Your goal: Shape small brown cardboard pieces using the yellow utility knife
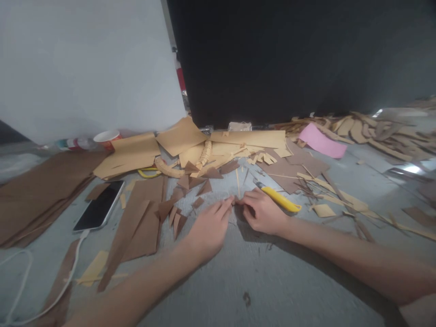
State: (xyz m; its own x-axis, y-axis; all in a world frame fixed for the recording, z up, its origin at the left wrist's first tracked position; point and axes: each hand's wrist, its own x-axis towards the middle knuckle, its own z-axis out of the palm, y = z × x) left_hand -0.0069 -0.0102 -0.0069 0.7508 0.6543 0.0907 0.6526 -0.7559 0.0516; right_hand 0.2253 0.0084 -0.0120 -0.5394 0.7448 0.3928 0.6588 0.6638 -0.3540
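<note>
My left hand [211,225] and my right hand [261,212] meet at the middle of the grey table, fingertips almost touching. Both are closed on a small brown piece [235,201], mostly hidden by the fingers; its material looks like the brown sheet scraps nearby. Just behind my right hand lies a yellow utility knife [281,200], its dark tip pointing away to the left. Several brown triangular scraps [165,209] are scattered left of my left hand. A thin pale strip [238,182] lies beyond my fingertips.
A phone [100,206] with a white cable [76,268] and brown sheets [145,222] lie left. Tan sheets [132,154], a paper cup [107,138] and a curved segmented tan strip [169,170] sit behind. A pink paper [322,141], loose strips and a pile of curved pieces [361,129] are right.
</note>
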